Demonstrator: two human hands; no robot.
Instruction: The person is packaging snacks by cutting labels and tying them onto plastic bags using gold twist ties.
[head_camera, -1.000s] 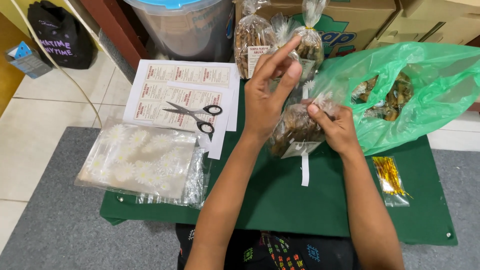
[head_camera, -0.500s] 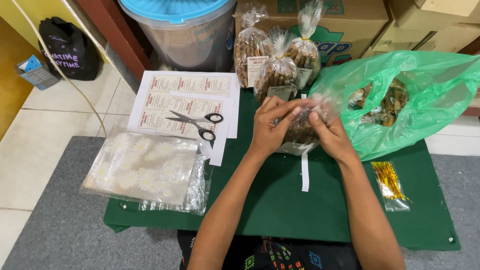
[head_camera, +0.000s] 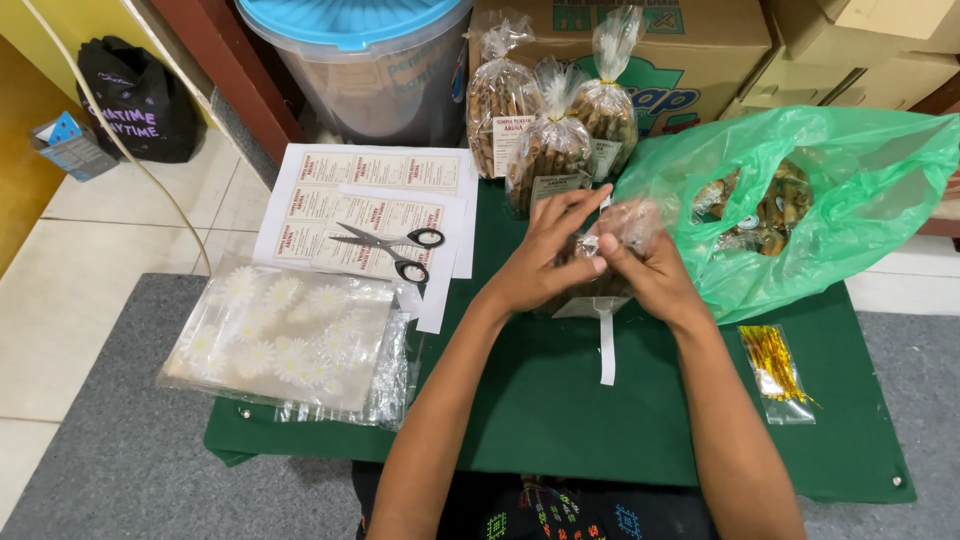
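Note:
Both my hands hold a clear snack bag (head_camera: 625, 225) of brown sticks over the green table (head_camera: 560, 400). My left hand (head_camera: 550, 255) grips its side, and my right hand (head_camera: 645, 265) pinches the crinkled top. A white label (head_camera: 585, 307) with a hanging paper strip (head_camera: 606, 350) sticks to the bag's front. Three tied, labelled snack bags (head_camera: 555, 135) stand just behind my hands.
A green plastic bag (head_camera: 800, 200) with more snacks lies at the right. Scissors (head_camera: 390, 245) rest on label sheets (head_camera: 370, 200). A stack of flower-print clear bags (head_camera: 290, 335) sits at the left edge, gold twist ties (head_camera: 775, 365) at the right. A blue-lidded tub (head_camera: 360, 60) and cardboard boxes (head_camera: 720, 50) stand behind.
My left hand dropped from raised and spread to closed on the bag's side. A third filled bag now stands with the two at the back. The view tilted slightly.

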